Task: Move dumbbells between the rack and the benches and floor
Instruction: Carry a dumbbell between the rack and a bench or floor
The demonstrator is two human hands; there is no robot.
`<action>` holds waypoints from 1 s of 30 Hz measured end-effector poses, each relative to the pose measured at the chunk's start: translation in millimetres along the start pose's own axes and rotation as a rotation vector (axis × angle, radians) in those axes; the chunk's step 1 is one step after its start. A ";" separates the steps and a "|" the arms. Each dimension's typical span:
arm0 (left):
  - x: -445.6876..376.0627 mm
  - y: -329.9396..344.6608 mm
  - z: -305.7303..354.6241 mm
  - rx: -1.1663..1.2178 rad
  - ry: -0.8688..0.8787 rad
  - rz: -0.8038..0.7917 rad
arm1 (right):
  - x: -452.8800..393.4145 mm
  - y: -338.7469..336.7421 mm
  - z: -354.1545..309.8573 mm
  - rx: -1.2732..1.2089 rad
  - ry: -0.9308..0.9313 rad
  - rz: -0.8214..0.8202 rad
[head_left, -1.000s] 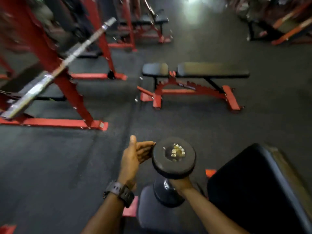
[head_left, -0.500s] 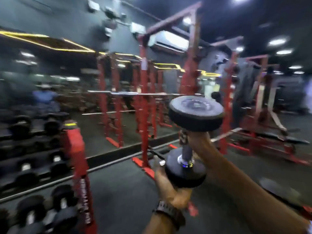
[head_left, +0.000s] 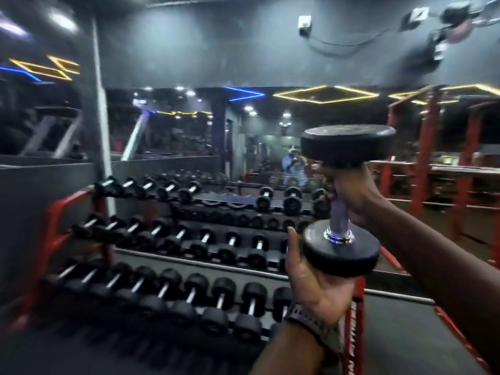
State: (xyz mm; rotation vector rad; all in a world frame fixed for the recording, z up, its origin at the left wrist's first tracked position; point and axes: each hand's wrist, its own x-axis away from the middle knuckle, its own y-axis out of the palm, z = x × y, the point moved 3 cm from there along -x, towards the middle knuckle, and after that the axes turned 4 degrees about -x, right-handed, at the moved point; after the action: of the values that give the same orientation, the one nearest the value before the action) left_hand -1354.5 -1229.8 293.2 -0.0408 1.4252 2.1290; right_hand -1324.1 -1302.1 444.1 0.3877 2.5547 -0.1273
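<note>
I hold a black round-headed dumbbell upright in front of me, right of centre. My right hand is wrapped around its chrome handle. My left hand cups the lower head from below and the left, thumb up along its side. A red three-tier dumbbell rack fills the left and centre, its shelves lined with several black dumbbells. On the top shelf there is an open stretch between the left group and the right group of dumbbells.
A wall mirror behind the rack reflects the gym and a person in blue. Red power-rack frames stand at the right. The rack's red end post is just below my hands. Dark rubber floor lies at the lower right.
My view has swung left from the benches and red frames to face the dumbbell rack. The dumbbell stays upright in both hands, and the rack is now closer.
</note>
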 end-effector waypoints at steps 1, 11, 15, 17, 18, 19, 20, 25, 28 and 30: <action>-6.8 -4.4 19.6 0.060 -0.061 -0.007 | -9.8 23.7 3.5 -0.020 -0.023 0.001; -104.7 -124.2 168.1 -0.047 0.204 0.201 | -127.2 213.9 76.1 -0.282 0.030 -0.258; -175.7 -164.5 205.4 0.037 0.230 0.159 | -199.1 256.5 122.1 -0.322 0.031 -0.325; -204.5 -185.1 223.7 0.058 0.247 0.192 | -232.1 276.9 145.2 -0.338 0.046 -0.346; -218.5 -197.1 232.3 0.076 0.255 0.203 | -249.6 288.1 159.2 -0.346 0.058 -0.345; -233.6 -209.9 241.3 0.090 0.257 0.207 | -266.7 301.2 173.3 -0.362 0.074 -0.357; -249.2 -225.0 251.1 0.102 0.259 0.222 | -283.8 314.8 188.7 -0.382 0.093 -0.380; -323.4 -306.0 305.0 0.071 0.241 0.325 | -359.1 384.3 262.0 -0.386 0.152 -0.380; -368.2 -360.9 342.7 0.041 0.174 0.383 | -405.3 427.9 304.9 -0.392 0.182 -0.363; -399.7 -395.9 370.2 0.035 0.117 0.417 | -440.4 456.3 331.9 -0.385 0.219 -0.329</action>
State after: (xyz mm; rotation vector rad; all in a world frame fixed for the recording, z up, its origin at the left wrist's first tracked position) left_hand -729.9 -981.3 251.6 0.1617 1.6536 2.4676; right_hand -663.2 -1032.1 393.4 -0.1759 2.7569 0.3000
